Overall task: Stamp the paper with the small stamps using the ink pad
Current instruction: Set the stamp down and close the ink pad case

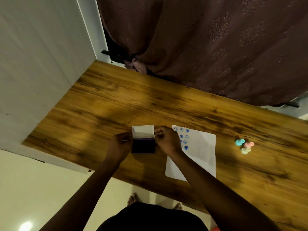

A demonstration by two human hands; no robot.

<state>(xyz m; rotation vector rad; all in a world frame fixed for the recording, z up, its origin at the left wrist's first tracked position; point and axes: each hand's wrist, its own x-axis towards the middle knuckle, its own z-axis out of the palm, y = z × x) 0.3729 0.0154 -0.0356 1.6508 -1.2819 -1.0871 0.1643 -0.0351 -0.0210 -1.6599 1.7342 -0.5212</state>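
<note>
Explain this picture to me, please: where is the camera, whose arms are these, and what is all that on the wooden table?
There is no machine here. A person wears one camera on the head, looking forward and down, so you see their own arms, and their feet at the bottom.

Both hands are at an ink pad on the wooden table. Its white lid is flipped up, showing the dark ink. The left hand is at the pad's left side and the right hand pinches the lid's right edge.

Beside the pad, to the right, lies a sheet of white paper with several blue stamp marks near its top left corner. Further right sit three small stamps: blue, pink and pale cream. None is in a hand. A dark curtain hangs behind the table.
</note>
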